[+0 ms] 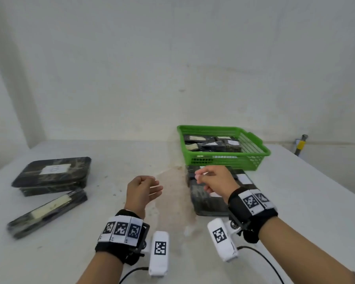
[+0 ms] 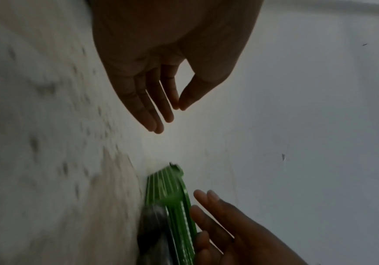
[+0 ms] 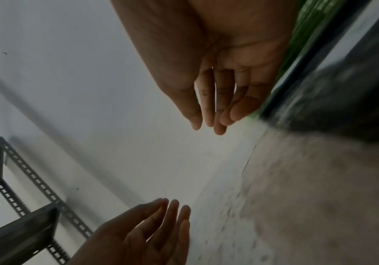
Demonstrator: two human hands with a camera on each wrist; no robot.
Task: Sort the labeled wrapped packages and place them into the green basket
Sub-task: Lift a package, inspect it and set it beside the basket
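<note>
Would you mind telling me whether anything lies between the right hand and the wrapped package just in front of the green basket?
Nothing visible does. The right hand hovers open directly over the nearest wrapped package, which lies just in front of the green basket. The left hand is off to the side, also empty.

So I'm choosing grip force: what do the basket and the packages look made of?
Basket: looks like rigid molded plastic, glossy green, with slotted walls and a thin rim. Packages, such as the one at left: dark contents under what seems to be shiny clear film, judging by glints and wrinkles, each with a matte white paper label; the contents cannot be told.
</note>
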